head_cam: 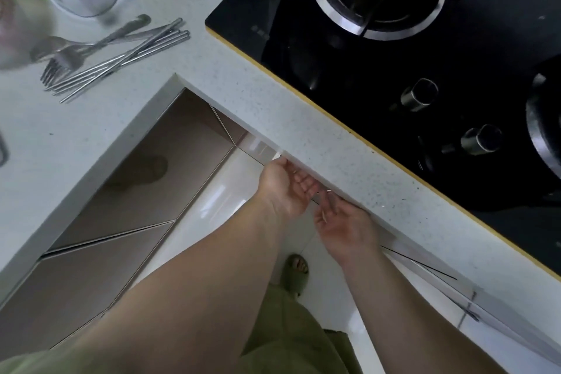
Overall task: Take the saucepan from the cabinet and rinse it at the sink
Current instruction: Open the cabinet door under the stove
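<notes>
Bare forearms reach from the camera toward white cabinet doors (261, 149) beneath a speckled countertop (303, 130), left hand (285, 188) and right hand (343, 225) palms up, fingers loosely curled under its edge, no saucepan visible, black hob (303, 24) beyond.

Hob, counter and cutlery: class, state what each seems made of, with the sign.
Hob: probably black glass, glossy, mirror-like reflections.
Counter: likely stone or composite, pale, finely speckled, matt.
Cutlery: metal, likely steel, silvery sheen.
</notes>
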